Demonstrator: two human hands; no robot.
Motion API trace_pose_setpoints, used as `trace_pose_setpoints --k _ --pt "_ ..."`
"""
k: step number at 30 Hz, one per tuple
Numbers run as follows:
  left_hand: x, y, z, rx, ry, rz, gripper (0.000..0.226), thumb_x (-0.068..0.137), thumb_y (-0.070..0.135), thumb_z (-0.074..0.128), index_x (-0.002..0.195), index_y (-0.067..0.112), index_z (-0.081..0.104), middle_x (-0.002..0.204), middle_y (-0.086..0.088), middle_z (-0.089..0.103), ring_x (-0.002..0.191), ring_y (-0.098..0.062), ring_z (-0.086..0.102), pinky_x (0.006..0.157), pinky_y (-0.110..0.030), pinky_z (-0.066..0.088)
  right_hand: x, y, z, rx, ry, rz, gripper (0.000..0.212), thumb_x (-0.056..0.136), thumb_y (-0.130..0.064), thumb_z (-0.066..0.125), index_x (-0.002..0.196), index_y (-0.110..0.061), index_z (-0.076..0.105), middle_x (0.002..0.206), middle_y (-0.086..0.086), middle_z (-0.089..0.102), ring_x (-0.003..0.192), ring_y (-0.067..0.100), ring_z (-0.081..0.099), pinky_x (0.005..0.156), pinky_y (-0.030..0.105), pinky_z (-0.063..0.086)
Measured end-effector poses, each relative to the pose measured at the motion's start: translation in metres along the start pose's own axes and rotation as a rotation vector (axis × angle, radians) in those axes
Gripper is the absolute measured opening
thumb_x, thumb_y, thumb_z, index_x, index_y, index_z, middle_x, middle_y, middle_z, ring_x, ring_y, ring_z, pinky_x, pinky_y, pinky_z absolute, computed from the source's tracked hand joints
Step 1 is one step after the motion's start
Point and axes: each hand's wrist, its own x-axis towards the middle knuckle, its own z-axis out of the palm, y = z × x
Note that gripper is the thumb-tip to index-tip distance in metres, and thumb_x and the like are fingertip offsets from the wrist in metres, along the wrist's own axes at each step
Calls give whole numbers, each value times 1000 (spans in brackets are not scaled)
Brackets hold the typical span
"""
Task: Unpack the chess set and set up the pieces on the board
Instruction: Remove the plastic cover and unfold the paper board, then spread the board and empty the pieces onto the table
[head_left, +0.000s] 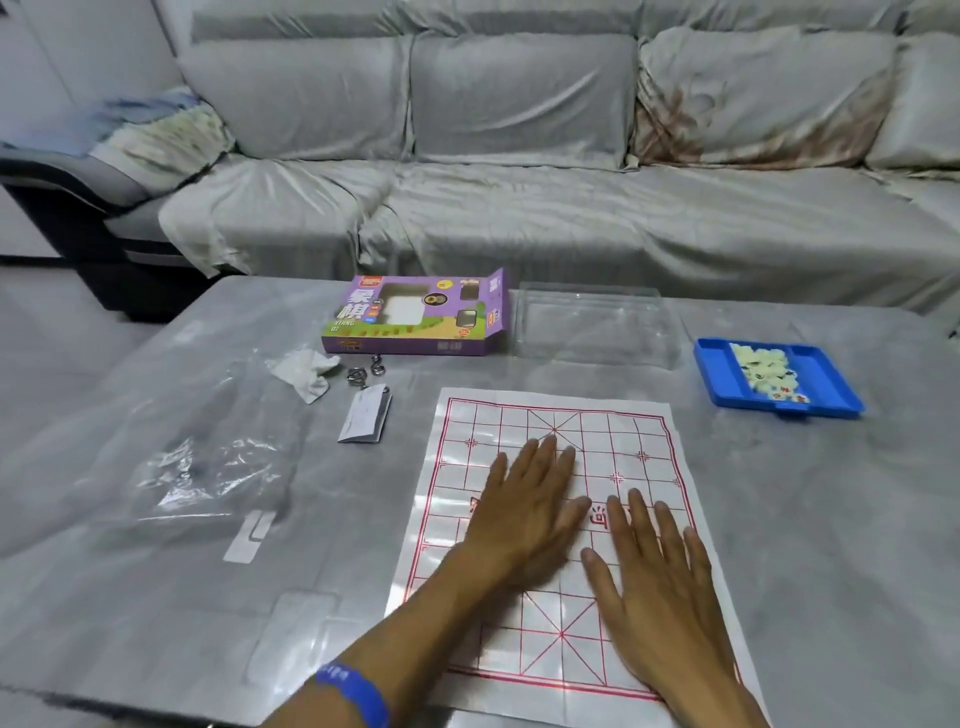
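A white paper chess board (634, 431) with a red grid lies flat on the grey table. My left hand (530, 509) rests palm down on its middle, fingers spread, slightly blurred. My right hand (660, 587) lies palm down beside it on the board's right half, fingers apart. Neither hand holds anything. The pale round chess pieces (769, 374) sit piled in the middle compartment of a blue tray (826, 384) at the right of the table. The purple chess set box (415, 317) lies behind the board with an end flap open.
A clear plastic lid (592, 325) sits right of the box. A folded leaflet (366, 415), metal rings (363, 371), crumpled white paper (306, 371) and clear plastic wrap (208, 467) lie left of the board. A covered grey sofa (519, 182) stands behind the table.
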Motion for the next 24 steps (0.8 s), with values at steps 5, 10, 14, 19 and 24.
trace_pose_setpoints --k 5,10,14,19,24 --pt "62 -70 -11 116 40 -181 71 92 69 14 153 34 5 162 2 -6 148 -20 -10 120 -44 -5 2 2 6 -9 -2 13 75 93 -72 9 152 -28 22 160 0 19 147 26 20 117 46 8" --pt "64 -99 -29 111 -27 -270 73 94 66 16 154 26 2 162 -4 -8 148 -24 -12 119 -45 -6 3 -1 -1 32 2 -3 82 87 -74 -7 153 -31 15 162 0 12 148 26 13 117 47 6" --pt "-9 -57 -27 86 77 -139 83 86 69 -5 154 22 -5 161 2 -15 146 -13 -20 120 -40 -7 3 -1 -6 67 26 -20 93 69 -73 -33 151 -33 -14 158 -7 -23 146 17 -22 118 44 -14" --pt "-108 -34 -10 122 -41 29 64 95 67 11 148 43 -16 153 19 -29 138 0 -33 119 -35 -11 3 -6 -9 69 -24 -24 96 69 -74 -30 154 -32 -11 160 -6 -21 147 18 -23 119 44 -14" --pt "-121 -56 -13 164 -47 10 62 94 68 10 147 47 -15 154 20 -27 140 -2 -30 117 -34 -12 1 -7 -12 93 -53 6 95 70 -76 -22 153 -31 -15 159 -3 -26 145 20 -26 119 42 -16"
